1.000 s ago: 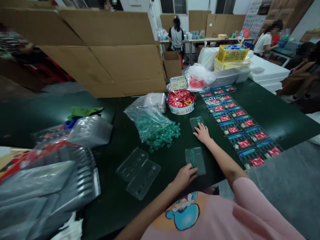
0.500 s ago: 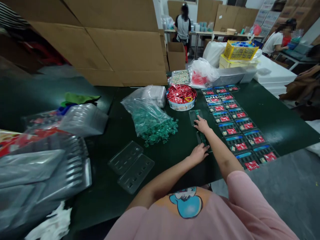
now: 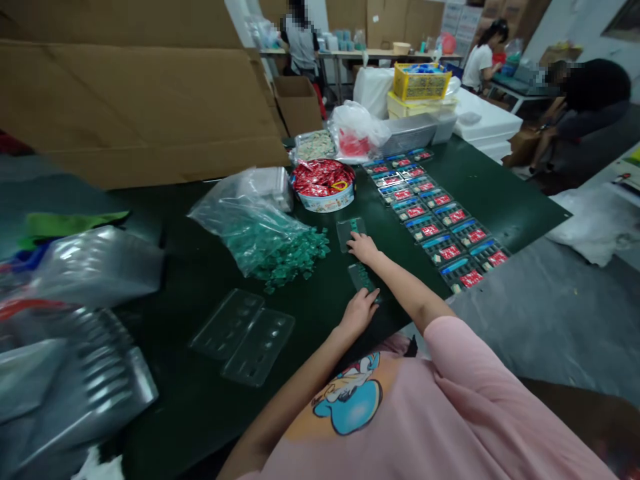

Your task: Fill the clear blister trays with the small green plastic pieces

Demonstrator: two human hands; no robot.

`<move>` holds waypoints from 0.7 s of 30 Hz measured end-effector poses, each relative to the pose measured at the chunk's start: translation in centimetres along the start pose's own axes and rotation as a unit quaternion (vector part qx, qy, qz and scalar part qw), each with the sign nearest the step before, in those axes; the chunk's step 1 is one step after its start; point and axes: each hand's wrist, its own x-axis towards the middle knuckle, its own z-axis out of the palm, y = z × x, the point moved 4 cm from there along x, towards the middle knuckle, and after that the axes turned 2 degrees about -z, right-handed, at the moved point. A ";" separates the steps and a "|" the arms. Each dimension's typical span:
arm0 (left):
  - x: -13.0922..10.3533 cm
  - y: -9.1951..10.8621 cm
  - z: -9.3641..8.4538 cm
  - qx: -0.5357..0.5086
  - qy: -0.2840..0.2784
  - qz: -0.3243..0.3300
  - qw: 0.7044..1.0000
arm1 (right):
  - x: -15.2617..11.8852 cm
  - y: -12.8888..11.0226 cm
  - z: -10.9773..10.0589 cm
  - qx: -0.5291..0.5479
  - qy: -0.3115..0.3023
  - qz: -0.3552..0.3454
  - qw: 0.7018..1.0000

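Note:
My right hand [image 3: 363,247] reaches over a small clear plastic tray [image 3: 344,239], its fingers spread and touching green pieces along the tray's right side. Nearer to me, my left hand [image 3: 359,312] lies with fingers apart on the near end of a second clear tray [image 3: 356,273], which also holds green pieces. Both trays lie flat on the dark green table [image 3: 320,313]. To their left, a heap of small translucent green pieces [image 3: 295,257] spills from a clear plastic bag [image 3: 225,207]. An unfolded clear plastic case [image 3: 260,347] lies closer to me, on the left.
Behind the trays stands a round tin [image 3: 327,200] of red packets. Rows of filled packs [image 3: 430,230] with blue and red items run along the right. Stacked clear plastic shells [image 3: 100,267] occupy the left. A cardboard wall [image 3: 140,107] rises at the back; people work beyond.
The view has swung to the right, so things on the table appear further left. Both hands stay at the same two trays, with slight finger movement.

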 end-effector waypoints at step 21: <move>-15.1 -8.6 -11.1 0.149 0.209 -0.220 0.941 | -13.9 0.7 0.9 0.022 0.061 0.016 0.998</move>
